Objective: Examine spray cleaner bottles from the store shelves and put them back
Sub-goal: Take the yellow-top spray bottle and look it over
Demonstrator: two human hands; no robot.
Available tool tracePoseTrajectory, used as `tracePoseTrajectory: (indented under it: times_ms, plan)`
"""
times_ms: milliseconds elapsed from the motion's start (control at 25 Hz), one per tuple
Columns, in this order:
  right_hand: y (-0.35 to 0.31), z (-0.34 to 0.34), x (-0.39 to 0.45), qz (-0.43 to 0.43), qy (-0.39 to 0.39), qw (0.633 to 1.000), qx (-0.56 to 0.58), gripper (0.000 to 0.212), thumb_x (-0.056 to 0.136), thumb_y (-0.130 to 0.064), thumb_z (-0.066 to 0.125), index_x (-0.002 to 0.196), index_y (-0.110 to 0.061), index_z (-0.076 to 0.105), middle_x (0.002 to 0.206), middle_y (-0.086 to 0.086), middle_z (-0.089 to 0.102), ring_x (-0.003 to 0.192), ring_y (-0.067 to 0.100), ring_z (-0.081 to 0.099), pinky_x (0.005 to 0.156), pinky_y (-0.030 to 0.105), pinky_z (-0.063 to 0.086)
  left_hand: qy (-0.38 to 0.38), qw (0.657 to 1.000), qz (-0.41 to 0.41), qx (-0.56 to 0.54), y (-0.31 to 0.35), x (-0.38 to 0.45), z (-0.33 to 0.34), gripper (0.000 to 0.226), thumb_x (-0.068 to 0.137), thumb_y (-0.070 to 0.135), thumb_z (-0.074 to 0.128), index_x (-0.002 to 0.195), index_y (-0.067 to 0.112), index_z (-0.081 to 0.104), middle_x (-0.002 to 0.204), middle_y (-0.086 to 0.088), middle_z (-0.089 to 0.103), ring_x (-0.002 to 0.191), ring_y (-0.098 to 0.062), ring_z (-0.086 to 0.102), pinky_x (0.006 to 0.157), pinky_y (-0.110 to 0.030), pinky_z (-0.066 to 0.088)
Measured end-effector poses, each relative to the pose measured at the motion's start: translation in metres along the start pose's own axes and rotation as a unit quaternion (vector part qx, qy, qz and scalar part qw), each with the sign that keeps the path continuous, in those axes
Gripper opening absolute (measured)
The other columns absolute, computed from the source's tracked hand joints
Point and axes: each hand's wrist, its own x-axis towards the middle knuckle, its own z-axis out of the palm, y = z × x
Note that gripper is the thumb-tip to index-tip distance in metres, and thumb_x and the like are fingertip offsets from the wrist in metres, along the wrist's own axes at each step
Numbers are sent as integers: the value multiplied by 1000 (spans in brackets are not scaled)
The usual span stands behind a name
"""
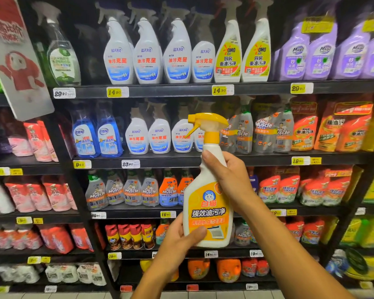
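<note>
A white spray cleaner bottle (207, 203) with an orange label and a yellow trigger head is held upright in front of the shelves, label facing me. My right hand (227, 180) grips its neck and upper body from the right side. My left hand (179, 240) holds the bottom left of the bottle, thumb across the lower label. The bottle hangs in the air, clear of every shelf.
Black store shelves (181, 90) run across the view, packed with spray bottles: white ones (147, 52) on top, blue ones (97, 134) and grey Mr Muscle ones (125, 188) below. Orange refill pouches (324, 130) fill the right. A red and white sign (13, 57) juts out at left.
</note>
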Motion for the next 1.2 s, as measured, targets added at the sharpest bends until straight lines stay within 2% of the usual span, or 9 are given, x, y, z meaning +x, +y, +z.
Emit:
tracePoseTrajectory:
  times_ms: [240, 480, 560, 640, 720, 800, 960, 1120, 1200]
  plan:
    - [2, 3, -2, 13, -36, 999, -5, 52, 79, -53, 68, 101, -7, 66, 80, 7, 74, 68, 17, 71, 58, 27, 57, 27, 998, 61, -10, 0, 0, -2, 58, 71, 33, 84, 122, 13, 62, 113, -11, 73, 106, -29, 69, 85, -34, 58]
    - [-1, -10, -6, -34, -129, 991, -30, 31, 80, -37, 74, 106, -23, 66, 96, -4, 77, 84, 7, 71, 67, 21, 55, 40, 996, 67, 38, 0, 13, -16, 61, 67, 32, 83, 122, 18, 60, 112, -4, 74, 105, -23, 70, 84, -34, 58]
    - [2, -14, -11, -55, -147, 985, -66, 29, 77, -36, 82, 102, -32, 68, 98, -12, 76, 89, 5, 70, 72, 22, 56, 69, 986, 88, 120, 3, 27, -24, 50, 71, 20, 81, 116, 29, 61, 106, 9, 75, 101, -13, 70, 80, -27, 57]
    - [4, -16, -17, -84, -165, 976, -117, 36, 70, -41, 83, 102, -47, 67, 104, -20, 73, 97, 1, 68, 80, 18, 54, 101, 972, 111, 182, 5, 43, -30, 56, 75, -1, 76, 113, 38, 61, 101, 16, 74, 98, -2, 68, 77, -18, 55]
    - [9, -14, -21, -122, -169, 964, -167, 43, 70, -42, 82, 109, -51, 66, 108, -22, 72, 103, 3, 67, 88, 22, 54, 139, 959, 128, 210, 6, 59, -33, 58, 76, -14, 69, 116, 28, 65, 106, 6, 73, 103, -12, 67, 83, -31, 58]
    - [17, -14, -21, -157, -166, 954, -192, 41, 77, -24, 83, 116, -33, 71, 111, -14, 73, 105, 11, 68, 92, 37, 55, 171, 943, 147, 245, 7, 72, -35, 47, 75, -18, 65, 110, 14, 68, 106, -5, 72, 103, -23, 66, 86, -45, 57]
    - [21, -16, -23, -184, -169, 946, -207, 43, 81, -10, 81, 121, -22, 69, 115, -15, 71, 108, 12, 68, 90, 39, 56, 177, 922, 192, 286, 14, 78, -30, 49, 75, -23, 59, 104, 16, 68, 98, 22, 64, 90, 10, 60, 73, -3, 46]
    - [18, -15, -27, -197, -168, 942, -216, 38, 83, -23, 79, 119, -25, 69, 115, -18, 70, 108, 10, 67, 91, 37, 55, 192, 918, 194, 288, 13, 76, -28, 54, 74, -26, 56, 112, 11, 66, 101, 16, 60, 93, 9, 51, 75, 5, 39]
    - [13, -12, -31, -203, -171, 940, -215, 36, 83, -38, 72, 118, -40, 66, 114, -23, 69, 108, 6, 66, 91, 32, 55, 192, 916, 196, 292, 12, 75, -30, 53, 75, -24, 55, 110, 14, 65, 99, 18, 59, 91, 9, 51, 73, 6, 39]
